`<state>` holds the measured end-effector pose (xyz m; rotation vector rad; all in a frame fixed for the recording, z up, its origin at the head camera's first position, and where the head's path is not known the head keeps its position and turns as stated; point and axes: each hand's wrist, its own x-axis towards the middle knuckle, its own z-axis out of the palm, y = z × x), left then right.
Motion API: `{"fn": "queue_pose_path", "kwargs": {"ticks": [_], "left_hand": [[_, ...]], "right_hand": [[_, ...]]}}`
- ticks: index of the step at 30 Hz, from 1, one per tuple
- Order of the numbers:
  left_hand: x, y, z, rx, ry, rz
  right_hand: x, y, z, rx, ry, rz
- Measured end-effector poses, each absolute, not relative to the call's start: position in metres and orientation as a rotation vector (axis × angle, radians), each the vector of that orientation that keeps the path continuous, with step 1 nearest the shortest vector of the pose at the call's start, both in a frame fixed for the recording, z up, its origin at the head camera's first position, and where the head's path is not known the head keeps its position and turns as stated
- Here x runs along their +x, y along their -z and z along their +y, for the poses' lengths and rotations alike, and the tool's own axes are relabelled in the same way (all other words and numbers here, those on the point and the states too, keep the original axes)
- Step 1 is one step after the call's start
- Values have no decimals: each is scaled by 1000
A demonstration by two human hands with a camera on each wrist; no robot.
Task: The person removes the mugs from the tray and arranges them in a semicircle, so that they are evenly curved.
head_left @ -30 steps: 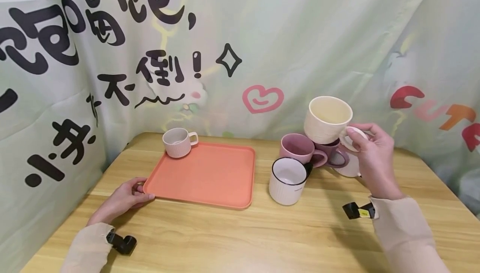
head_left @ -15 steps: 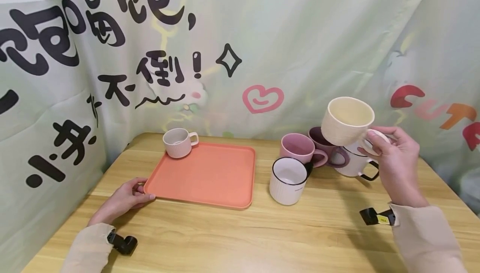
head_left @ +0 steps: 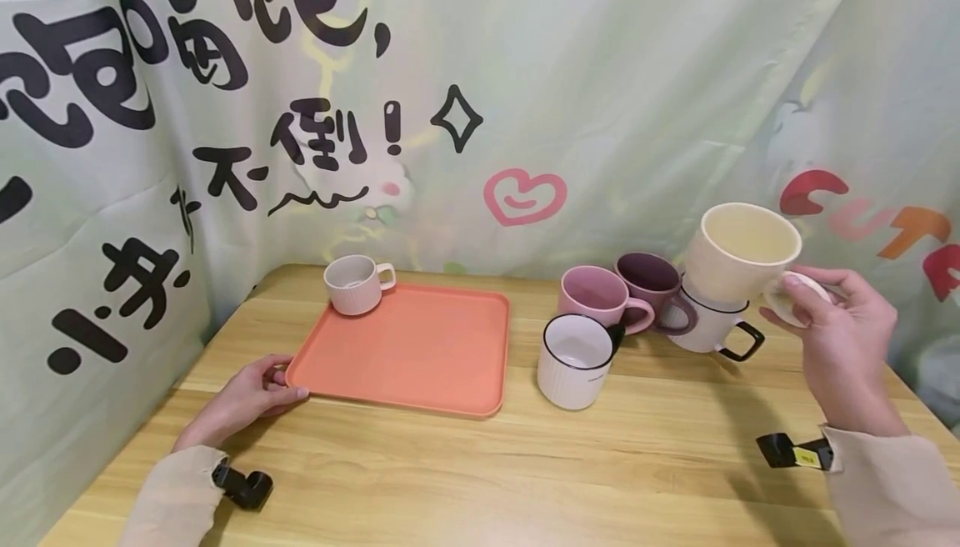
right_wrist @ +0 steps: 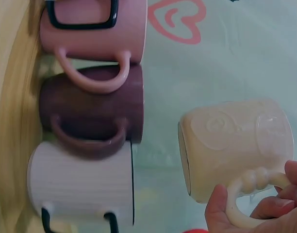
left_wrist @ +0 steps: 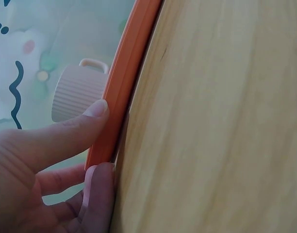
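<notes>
With thumb and fingers wrapped about its handle, the right hand [head_left: 851, 343] held the cream cup [head_left: 735, 262] in the air, mouth up and higher than the pink mug [head_left: 588, 301], purple mug [head_left: 647, 272] and rear white mug [head_left: 693, 334], a height that probably kept it from knocking their rims. The left hand [head_left: 243, 397] pinched the near-left corner of the orange tray [head_left: 412, 351] between thumb and fingers, likely to steady it, while the grey cup [head_left: 352, 288] stood upright at the far-left corner, leaving the tray's middle free.
</notes>
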<state>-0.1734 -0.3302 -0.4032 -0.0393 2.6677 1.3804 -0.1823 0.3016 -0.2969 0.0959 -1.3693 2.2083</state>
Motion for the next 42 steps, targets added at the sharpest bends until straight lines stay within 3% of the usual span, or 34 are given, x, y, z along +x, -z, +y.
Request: {"fn": "queue_pose_path", "kwargs": {"ticks": [21,42], "left_hand": [[-174,401,-329,-13,-1380,2671],[-172,401,-330,-4,-1387,2671]], "right_hand": [[-166,317,352,-34,-2135,-1330],[-159,338,373,-131,-2198,-1295]]}}
